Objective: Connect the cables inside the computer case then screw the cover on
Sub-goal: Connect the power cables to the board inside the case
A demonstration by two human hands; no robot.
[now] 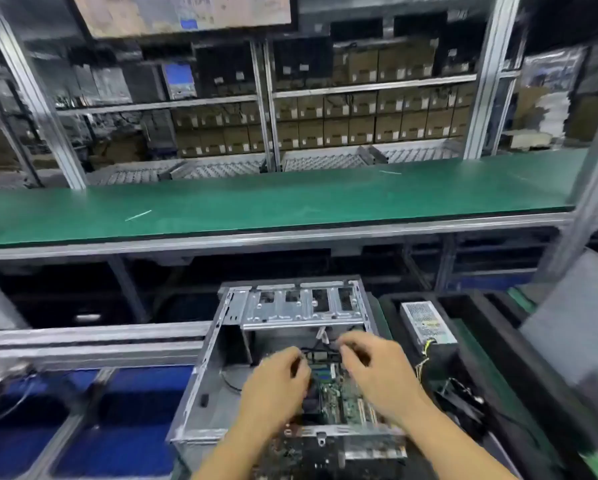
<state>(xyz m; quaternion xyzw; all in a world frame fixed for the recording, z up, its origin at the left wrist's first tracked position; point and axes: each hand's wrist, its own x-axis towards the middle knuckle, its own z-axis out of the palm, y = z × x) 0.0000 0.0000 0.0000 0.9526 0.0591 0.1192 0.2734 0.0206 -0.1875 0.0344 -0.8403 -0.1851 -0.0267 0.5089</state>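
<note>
An open grey computer case [204, 386] lies in front of me with its side off. A green motherboard [332, 393] shows inside, and a silver drive cage [301, 306] spans the far end. Both hands reach into the case over the board. My left hand [276, 379] and my right hand [370, 362] each have curled fingers pinching a thin black cable [320, 349] that runs between them. The cable's ends are hidden by my fingers.
A silver power supply [427, 323] with coloured wires lies in a black tray to the right of the case. A green conveyor belt [256, 202] runs across behind. Blue bins [134, 410] sit at the lower left. Shelves of boxes stand at the back.
</note>
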